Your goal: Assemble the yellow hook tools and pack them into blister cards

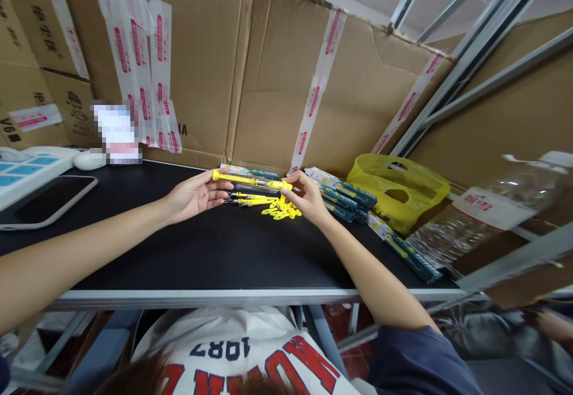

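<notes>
Head cam view: slim yellow stick-shaped plastic tool (pixel 253 181) is held up over the matte black flat surface (pixel 224 258), lying nearly level between both hands; it's bright yellow at each end with a greyish, shiny stretch in between, fine detail too small to make out; left hand (pixel 193 198) grips one end with the fingers, right hand (pixel 308 197) pinches the other; just below sits a loose pile of small yellow plastic pieces (pixel 282 208), with green-and-white printed cardboard boxes (pixel 342 195) beside the right hand.
</notes>
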### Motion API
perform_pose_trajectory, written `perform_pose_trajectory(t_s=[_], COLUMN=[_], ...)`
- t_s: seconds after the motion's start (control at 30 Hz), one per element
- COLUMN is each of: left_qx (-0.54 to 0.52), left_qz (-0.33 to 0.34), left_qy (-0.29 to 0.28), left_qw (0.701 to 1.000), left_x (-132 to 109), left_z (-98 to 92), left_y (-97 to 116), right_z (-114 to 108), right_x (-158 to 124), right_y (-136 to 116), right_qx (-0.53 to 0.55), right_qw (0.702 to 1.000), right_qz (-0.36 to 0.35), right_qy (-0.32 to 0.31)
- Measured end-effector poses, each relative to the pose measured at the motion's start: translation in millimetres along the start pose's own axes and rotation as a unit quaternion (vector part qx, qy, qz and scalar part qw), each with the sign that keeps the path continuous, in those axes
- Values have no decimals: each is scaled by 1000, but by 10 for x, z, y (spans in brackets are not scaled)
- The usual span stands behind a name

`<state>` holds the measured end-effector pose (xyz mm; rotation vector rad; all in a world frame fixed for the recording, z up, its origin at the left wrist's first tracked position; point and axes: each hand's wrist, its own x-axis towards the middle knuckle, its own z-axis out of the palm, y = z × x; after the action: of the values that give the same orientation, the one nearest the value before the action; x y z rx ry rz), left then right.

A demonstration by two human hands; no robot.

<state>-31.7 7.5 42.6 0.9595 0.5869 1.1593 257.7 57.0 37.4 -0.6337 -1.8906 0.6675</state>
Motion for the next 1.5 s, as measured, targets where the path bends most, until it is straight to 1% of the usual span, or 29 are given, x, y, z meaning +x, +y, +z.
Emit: perform_pose_trajectory(t_s=[0.1,0.23,0.4,0.5,0.6,0.67,0.83,1.1,1.2,1.33,1.43,1.5], left_qx=[2,3,-4,-3,-1,0,-1,-6,-8,-8,-6,-3], left_qz=[-4,-3,-6,-8,-5,-4,-5,-4,-5,-7,-6,-7], left_qy=[9,6,17,17,7,2,4,-13,-7,3,0,-2], left_qw=[1000,1000,1000,1000,1000,1000,1000,1000,1000,1000,1000,1000], left_x=[-14,-20,-11,-9,-9,-7,-2,13,12,8,7,6], left_z=[26,31,40,43,32,23,15,-48,-50,-16,1,5], left_y=[3,7,18,20,14,9,3,-18,-19,-10,-8,-7], right_z=[12,35,48,36,11,-2,10,83,88,57,27,17], right_x=[0,-3,-12,-10,2,9,1,-24,-28,-18,-7,-7], right_y=[-20,-55,-82,-68,-40,-20,-10,-103,-110,-79,-41,-23], right_qx=[17,44,67,55,20,0,-8,45,64,49,8,-4], right_qw=[1000,998,996,997,1000,1000,1000,998,996,998,1000,1000], right_qz=[-1,4,37,35,11,-2,2,33,45,42,12,-3], right_qy=[-12,-34,-52,-34,1,14,5,-35,-45,-23,5,11])
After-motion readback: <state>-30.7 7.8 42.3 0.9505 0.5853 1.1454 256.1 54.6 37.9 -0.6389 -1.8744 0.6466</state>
